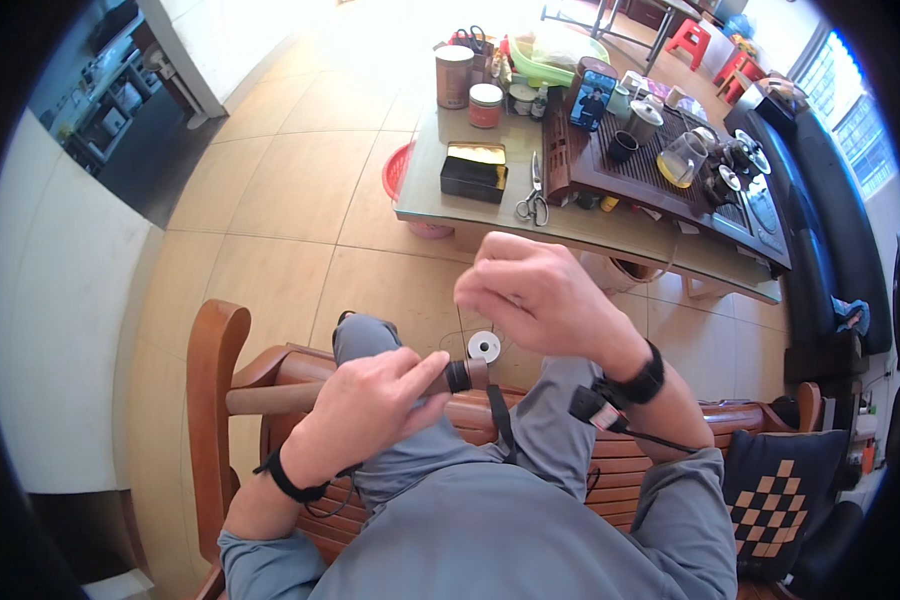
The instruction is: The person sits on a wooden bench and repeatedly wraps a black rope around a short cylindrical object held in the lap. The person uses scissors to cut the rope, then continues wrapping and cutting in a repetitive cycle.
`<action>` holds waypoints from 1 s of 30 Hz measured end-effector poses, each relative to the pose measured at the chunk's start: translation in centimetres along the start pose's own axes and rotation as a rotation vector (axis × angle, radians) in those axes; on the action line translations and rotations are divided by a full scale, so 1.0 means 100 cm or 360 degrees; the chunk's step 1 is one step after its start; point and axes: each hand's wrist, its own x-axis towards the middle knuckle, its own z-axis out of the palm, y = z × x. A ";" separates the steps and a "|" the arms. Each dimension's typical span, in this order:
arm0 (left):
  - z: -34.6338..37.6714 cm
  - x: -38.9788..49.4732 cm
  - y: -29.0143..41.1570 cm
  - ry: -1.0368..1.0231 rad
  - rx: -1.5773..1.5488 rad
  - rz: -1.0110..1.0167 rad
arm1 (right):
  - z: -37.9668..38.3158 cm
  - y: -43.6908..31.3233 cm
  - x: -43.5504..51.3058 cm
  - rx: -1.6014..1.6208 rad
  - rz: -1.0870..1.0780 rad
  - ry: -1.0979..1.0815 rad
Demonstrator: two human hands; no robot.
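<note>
My left hand [379, 405] grips a brown cylindrical rod [274, 398] that points to the left, with its other end just past my fingers. Black winding [458, 376] wraps the rod close to that right end. A black strap [502, 416] hangs beside the end. My right hand [547, 296] is raised above and to the right, its fingers curled together; any fine thread in them is too small to make out. A white spool [484, 347] lies on the floor between my knees, with a thin dark line curling near it.
Ahead stands a glass-topped table [420, 202] with metal scissors [533, 196], a black tin box [474, 178], jars, a phone [592, 99] and a wooden tea tray [559, 169]. I sit on a wooden bench [622, 480] with a curved armrest [214, 420] at left and a cushion [776, 502] at right.
</note>
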 end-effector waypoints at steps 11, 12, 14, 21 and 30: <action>-0.019 -0.006 -0.024 0.0102 0.0179 -0.0062 | 0.024 -0.032 -0.055 0.0435 0.0142 -0.0779; -0.017 -0.004 -0.024 0.0044 0.0183 -0.0049 | 0.016 -0.032 -0.048 0.0353 0.0100 -0.0715; -0.014 -0.002 -0.018 -0.0044 0.0141 0.0012 | 0.007 -0.020 -0.033 0.0116 0.0016 -0.0571; -0.022 -0.012 -0.008 0.0099 0.0076 -0.0036 | 0.050 0.003 -0.036 0.0145 0.0458 -0.0870; -0.012 -0.010 -0.011 -0.0051 -0.0047 0.0018 | 0.042 0.019 -0.025 0.0145 0.0106 -0.0259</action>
